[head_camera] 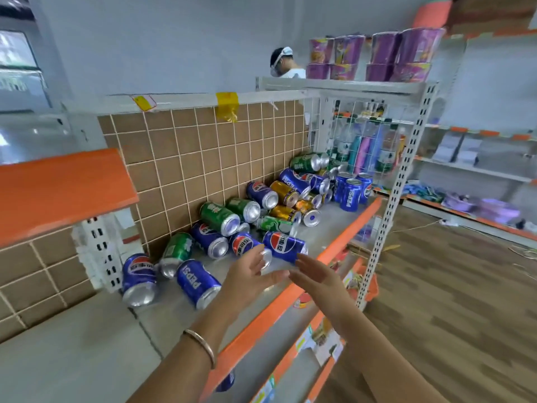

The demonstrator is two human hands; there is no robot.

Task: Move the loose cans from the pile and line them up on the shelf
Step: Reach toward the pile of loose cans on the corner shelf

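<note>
Loose cans (219, 218) were heaped on the grey shelf (331, 228) against a brown-tiled wall (186, 158) — bare room was left along its orange edge (290, 296). The left hand (250, 274) and right hand (318, 276) were held straight-fingered, empty, near a blue can (286, 247).

Premises: small retail shop.
Fixtures: white metal shelf (328, 225) with an orange front strip; slotted upright post (398, 181); wire grid panel (328, 132).
Stock: soft-drink cans (252, 210) heaped on the shelf against a brown tiled wall (203, 158); purple cup-noodle tubs (374, 56) stacked on the top tier; bottled drinks (366, 146) behind the grid.
Paper price labels (319, 338) hang on the lower shelf edges.
Further orange-trimmed shelving (465, 167) with packaged goods stands across a wood-pattern floor (450, 301).
</note>
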